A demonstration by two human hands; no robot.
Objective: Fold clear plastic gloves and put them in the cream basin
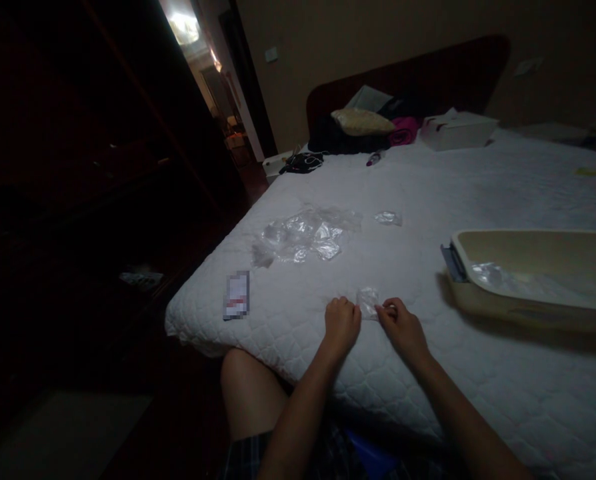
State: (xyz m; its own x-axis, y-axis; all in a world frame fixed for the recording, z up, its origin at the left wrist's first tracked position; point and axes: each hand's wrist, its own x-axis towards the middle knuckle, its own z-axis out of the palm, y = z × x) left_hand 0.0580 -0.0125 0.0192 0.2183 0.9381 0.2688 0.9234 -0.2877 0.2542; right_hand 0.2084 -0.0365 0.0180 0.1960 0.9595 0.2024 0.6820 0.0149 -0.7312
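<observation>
Packet (pixel 368 302), right fingers (pixel 392 309) pinching its edge, left fingers (pixel 345 305) curled, grip unclear, tub (pixel 523 315) cut off.

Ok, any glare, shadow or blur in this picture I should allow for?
Head view: dim and soft, left side nearly black; the upper-left light flares; glints speckle the crumpled plastic; the bin casts a shadow; the flat item is pixelated.

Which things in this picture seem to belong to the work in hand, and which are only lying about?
Seemingly in use:
clear plastic piece, between the left hand and right hand
probably the clear plastic pile
probably the tub, with plastic inside

Apparently just lying about:
pillow
pink cloth
white box
</observation>
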